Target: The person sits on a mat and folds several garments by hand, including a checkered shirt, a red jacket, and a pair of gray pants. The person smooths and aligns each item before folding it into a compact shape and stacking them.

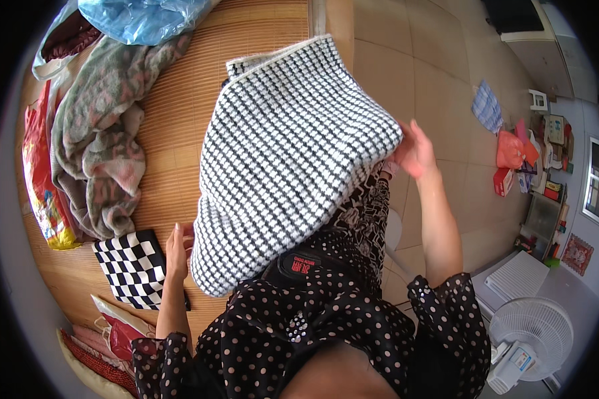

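A single black-and-white knitted cloth [279,159] is held up in front of the lap, and part of the slatted mat [173,113] is hidden by it. Its left edge is met by the left hand [178,251], the fingers bent and partly covered; whether they are pinched cannot be told. Its right corner is touched by the right hand [412,151], one finger spread away, the others partly hidden, so their grip cannot be told. Along the mat's left side are seen one blue plastic bag [140,18], one red plastic bag [41,166] and one grey-and-pink blanket [103,133]. One checkered cloth [128,269] is partly covered by the left forearm. Beyond the right arm, one white fan [536,336] and one white stool [538,100] are seen.
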Demonstrator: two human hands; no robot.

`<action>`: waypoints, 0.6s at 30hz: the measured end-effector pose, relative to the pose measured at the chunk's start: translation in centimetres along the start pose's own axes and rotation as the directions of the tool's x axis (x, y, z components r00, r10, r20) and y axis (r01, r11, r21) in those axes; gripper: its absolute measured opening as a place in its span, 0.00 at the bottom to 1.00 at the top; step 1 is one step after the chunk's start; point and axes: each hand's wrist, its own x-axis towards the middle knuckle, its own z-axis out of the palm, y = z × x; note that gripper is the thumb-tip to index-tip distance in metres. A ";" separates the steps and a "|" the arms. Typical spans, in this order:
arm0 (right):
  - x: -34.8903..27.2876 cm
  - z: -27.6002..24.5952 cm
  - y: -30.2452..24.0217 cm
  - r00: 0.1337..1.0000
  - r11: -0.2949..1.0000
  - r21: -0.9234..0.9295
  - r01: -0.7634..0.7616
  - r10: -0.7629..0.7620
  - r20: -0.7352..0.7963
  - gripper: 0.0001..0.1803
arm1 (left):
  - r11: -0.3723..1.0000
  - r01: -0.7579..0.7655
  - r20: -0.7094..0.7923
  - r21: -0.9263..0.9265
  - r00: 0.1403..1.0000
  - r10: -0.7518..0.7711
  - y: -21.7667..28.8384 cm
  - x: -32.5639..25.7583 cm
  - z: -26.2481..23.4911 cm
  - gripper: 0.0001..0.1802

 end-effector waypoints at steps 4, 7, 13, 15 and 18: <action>2.1 1.5 -1.1 0.998 0.941 -0.331 -0.062 0.056 -0.029 0.38 | 0.861 0.373 0.344 -0.346 0.904 -0.253 3.3 -1.2 4.8 0.34; 2.1 4.5 -0.5 0.993 0.923 -0.381 -0.054 0.088 0.074 0.39 | 0.704 0.410 0.325 -0.580 0.909 -0.261 1.6 -0.4 6.0 0.29; -2.3 11.8 -3.0 0.914 0.815 -0.417 0.402 -0.386 0.125 0.41 | 0.835 -0.533 0.174 -0.137 0.817 0.550 13.1 -2.3 3.4 0.34; -3.7 13.3 -4.6 0.835 0.754 -0.380 0.536 -0.540 0.106 0.42 | 0.641 -0.762 0.103 -0.088 0.633 0.767 19.0 -5.1 2.6 0.35; -4.1 14.3 -6.5 0.731 0.684 -0.263 0.680 -0.659 0.177 0.44 | 0.614 -0.777 0.001 -0.135 0.620 0.785 24.2 -5.5 0.7 0.32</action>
